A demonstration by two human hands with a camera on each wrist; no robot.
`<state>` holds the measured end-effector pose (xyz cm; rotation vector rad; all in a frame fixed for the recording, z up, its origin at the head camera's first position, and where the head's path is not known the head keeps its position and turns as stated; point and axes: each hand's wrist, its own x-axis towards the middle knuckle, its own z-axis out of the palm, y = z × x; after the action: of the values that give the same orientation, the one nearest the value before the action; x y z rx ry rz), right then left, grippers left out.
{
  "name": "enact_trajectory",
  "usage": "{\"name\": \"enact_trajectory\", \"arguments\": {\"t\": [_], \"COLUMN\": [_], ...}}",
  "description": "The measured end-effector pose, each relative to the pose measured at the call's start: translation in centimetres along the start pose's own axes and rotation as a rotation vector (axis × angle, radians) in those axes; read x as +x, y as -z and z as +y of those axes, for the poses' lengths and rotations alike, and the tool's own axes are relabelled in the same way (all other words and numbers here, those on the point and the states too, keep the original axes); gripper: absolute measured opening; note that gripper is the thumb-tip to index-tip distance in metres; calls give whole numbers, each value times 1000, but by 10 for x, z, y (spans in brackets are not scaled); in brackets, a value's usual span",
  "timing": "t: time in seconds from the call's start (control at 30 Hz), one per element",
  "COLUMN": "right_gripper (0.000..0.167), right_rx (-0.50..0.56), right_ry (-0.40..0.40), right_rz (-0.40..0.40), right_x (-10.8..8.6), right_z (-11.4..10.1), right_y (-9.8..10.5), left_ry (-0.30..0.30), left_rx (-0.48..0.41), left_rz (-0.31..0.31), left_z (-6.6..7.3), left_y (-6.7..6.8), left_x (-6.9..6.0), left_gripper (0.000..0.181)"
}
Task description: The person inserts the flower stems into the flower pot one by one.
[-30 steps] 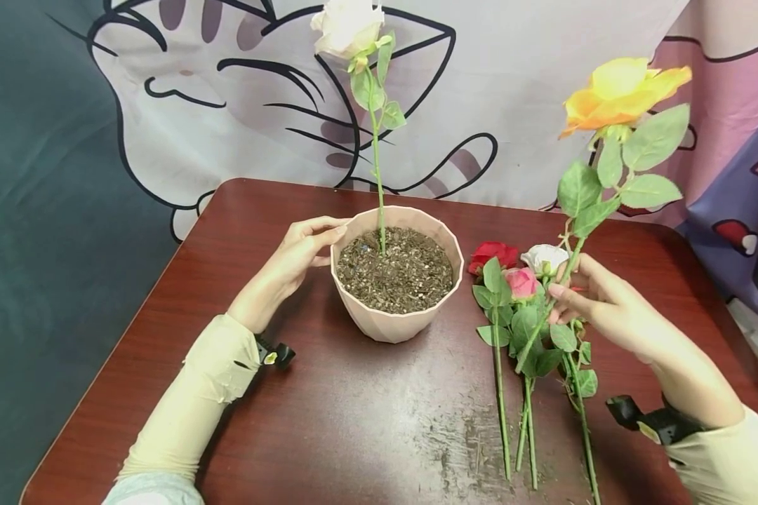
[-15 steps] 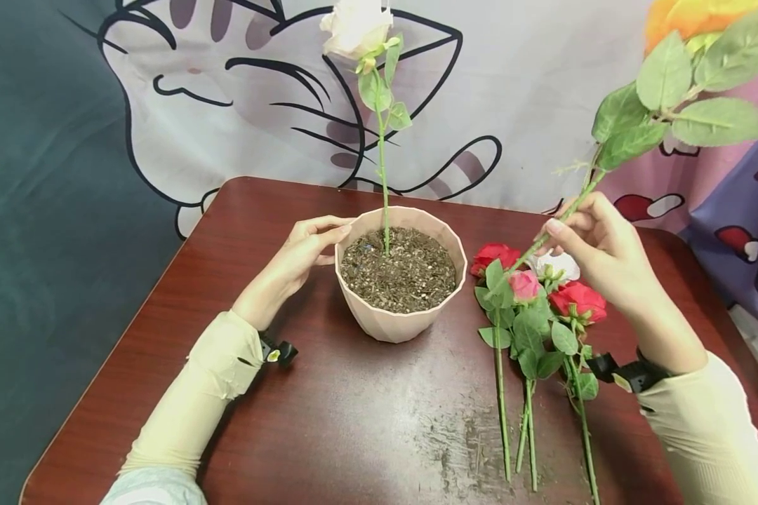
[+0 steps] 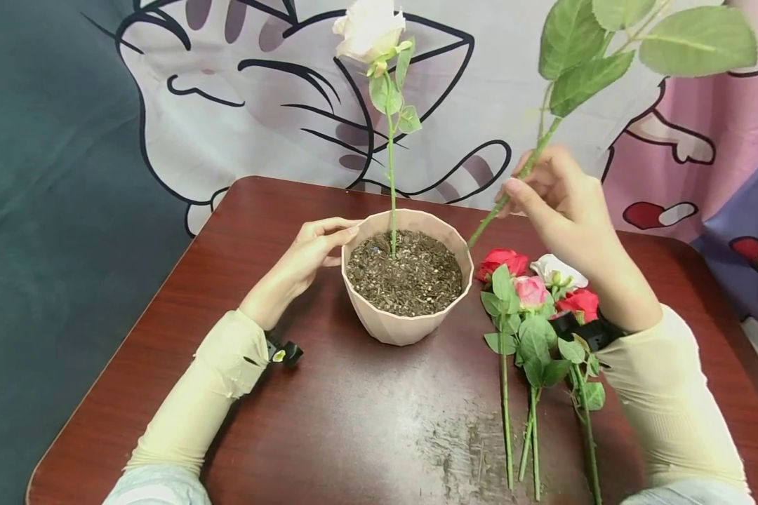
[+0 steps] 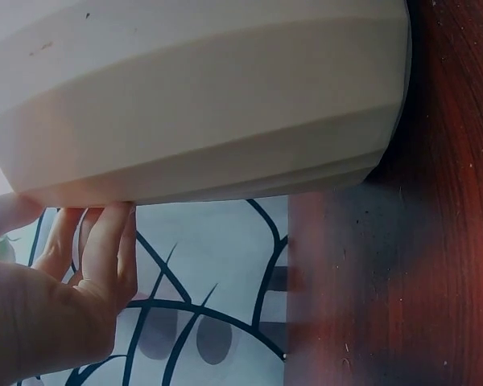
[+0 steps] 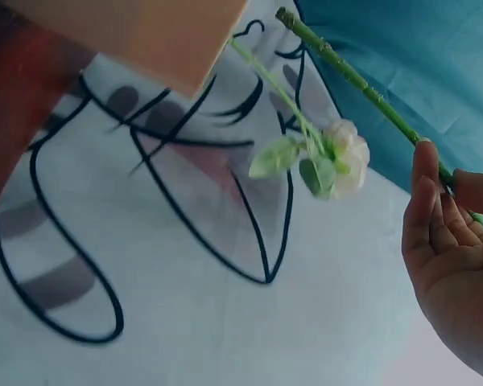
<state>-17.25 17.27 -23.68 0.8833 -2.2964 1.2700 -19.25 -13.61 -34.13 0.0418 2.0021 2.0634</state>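
A pale pink faceted flower pot (image 3: 399, 324) of dark soil stands on the table, a white rose (image 3: 391, 168) upright in it. My left hand (image 3: 297, 263) holds the pot at its left rim, thumb at the edge and fingers against the outer wall; the left wrist view shows those fingers (image 4: 105, 249) bent beside the wall. My right hand (image 3: 562, 196) pinches the green stem of another rose (image 3: 540, 151), tilted, its lower end near the pot's right rim. That rose's bloom lies outside the head view. In the right wrist view its bare stem end (image 5: 346, 72) shows.
Right of the pot lie several cut roses: a red rose (image 3: 504, 262), a pink rose (image 3: 530, 291), a white rose (image 3: 559, 272) and a second red one (image 3: 579, 303) partly behind the right wrist. Wet soil smears (image 3: 461, 449) mark the table. A cat-print cloth (image 3: 227, 140) hangs behind.
My right hand has lifted the orange-yellow rose off the pile's area and carried it left toward the pot; its bloom has left the head view. My left hand stays on the pot.
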Motion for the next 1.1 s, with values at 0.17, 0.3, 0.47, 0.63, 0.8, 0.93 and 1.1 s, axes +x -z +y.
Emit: {"name": "enact_trajectory", "arguments": {"t": [0.17,0.3,0.47,0.63,0.8,0.93,1.1], "right_gripper": [15,14,11,9,8,8,8], "right_rx": [76,166,112,67,-6,-92,-110], "right_ry": [54,74,67,68,130,194,214], "right_rz": [-34,-21,15,-4,-38,-66,-105], "right_x": [12,13,10,7,5,4,8], "right_z": [10,29,48,59,63,67,69], "right_y": [-27,-52,-69,-74,-78,-80,-82], "left_ry": [-3,-4,-1,2,-3,-9,1], "left_rx": [-3,-10,-4,1,-4,-4,2], "left_rz": [5,-5,-7,-10,-5,-8,-14], "left_z": [0,-2,-2,0,0,0,0], "left_y": [0,-1,0,2,2,1,1], "left_x": [0,1,2,0,-1,-1,1], "left_gripper": [36,33,33,36,36,35,36]}}
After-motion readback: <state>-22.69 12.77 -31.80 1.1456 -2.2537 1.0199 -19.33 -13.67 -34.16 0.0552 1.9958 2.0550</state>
